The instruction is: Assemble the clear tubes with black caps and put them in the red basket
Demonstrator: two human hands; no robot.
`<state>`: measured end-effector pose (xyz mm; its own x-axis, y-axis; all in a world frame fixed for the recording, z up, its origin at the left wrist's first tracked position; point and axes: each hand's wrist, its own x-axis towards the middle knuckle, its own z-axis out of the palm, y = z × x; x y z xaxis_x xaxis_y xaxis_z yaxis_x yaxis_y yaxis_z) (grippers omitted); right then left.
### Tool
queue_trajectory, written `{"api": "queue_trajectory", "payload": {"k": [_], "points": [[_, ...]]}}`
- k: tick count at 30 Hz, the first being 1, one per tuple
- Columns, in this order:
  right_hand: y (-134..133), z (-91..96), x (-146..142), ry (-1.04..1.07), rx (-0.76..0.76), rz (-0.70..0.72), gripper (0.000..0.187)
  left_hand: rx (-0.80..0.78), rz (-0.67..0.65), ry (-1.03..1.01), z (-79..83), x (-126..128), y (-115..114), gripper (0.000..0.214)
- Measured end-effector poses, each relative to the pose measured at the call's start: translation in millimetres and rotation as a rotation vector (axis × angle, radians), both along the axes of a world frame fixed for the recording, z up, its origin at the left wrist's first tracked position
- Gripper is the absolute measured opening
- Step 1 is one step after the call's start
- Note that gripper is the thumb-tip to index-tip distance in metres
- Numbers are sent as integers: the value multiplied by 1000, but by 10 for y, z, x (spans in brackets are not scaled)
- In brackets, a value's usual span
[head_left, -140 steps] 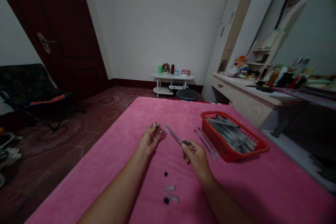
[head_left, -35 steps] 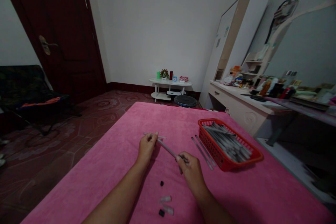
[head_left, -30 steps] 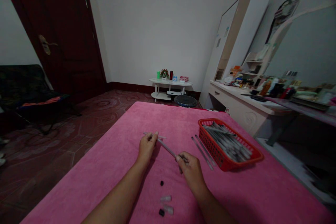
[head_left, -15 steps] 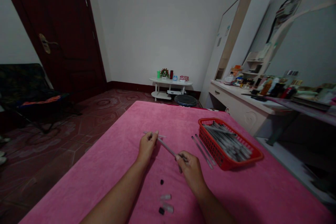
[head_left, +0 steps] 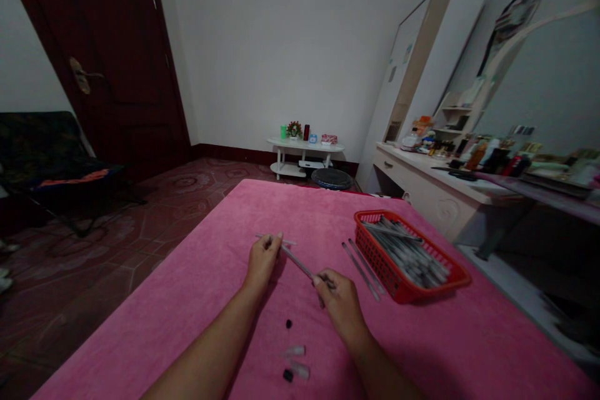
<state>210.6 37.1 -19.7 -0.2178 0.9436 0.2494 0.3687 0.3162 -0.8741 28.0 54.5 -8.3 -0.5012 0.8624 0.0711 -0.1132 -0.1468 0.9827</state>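
A thin grey pen point(head_left: 297, 262) slants between my hands above the pink cloth. My left hand point(head_left: 262, 260) is closed on its far end, thumb and fingers pinched together. My right hand point(head_left: 341, 300) grips the near end, its fingers curled round so that this end is partly hidden. Behind my left fingers lies a thin clear rod point(head_left: 289, 242), partly covered by the hand. Between my forearms on the cloth are a small black piece point(head_left: 289, 324), a second black piece point(head_left: 287, 375), a clear cap-like tube point(head_left: 296, 350) and another clear tube point(head_left: 300, 370).
To the right stands a red plastic basket point(head_left: 407, 298) full of pens point(head_left: 405, 250). Two pens point(head_left: 360, 270) lie along its left side. The pink cloth point(head_left: 187, 300) covers the table. A dressing table point(head_left: 431, 178) with bottles is beyond on the right; a folding chair point(head_left: 42, 150) is at left.
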Motion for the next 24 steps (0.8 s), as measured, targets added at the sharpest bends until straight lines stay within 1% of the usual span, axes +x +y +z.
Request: {"api": "queue_trajectory", "payload": {"k": [2, 7, 11, 15, 17, 21, 24], "points": [[2, -1, 2, -1, 1, 5, 31, -2, 0, -3, -2, 5, 0, 44], [-8, 8, 4, -1, 8, 0, 31, -29, 19, 68, 5, -6, -1, 44], [-16, 18, 2, -11, 15, 2, 31, -31, 22, 49, 16, -1, -9, 43], [-23, 28, 3, -23, 15, 15, 29, -39, -26, 32, 27, 32, -22, 44], [-25, 25, 4, -38, 17, 22, 27, -41, -56, 55, 40, 56, -33, 44], [-29, 17, -2, -89, 33, 19, 25, -18, -114, 56, 70, 90, -67, 46], [-53, 89, -5, -171, 76, 21, 23, -50, -158, -2, 66, 85, -87, 50]]}}
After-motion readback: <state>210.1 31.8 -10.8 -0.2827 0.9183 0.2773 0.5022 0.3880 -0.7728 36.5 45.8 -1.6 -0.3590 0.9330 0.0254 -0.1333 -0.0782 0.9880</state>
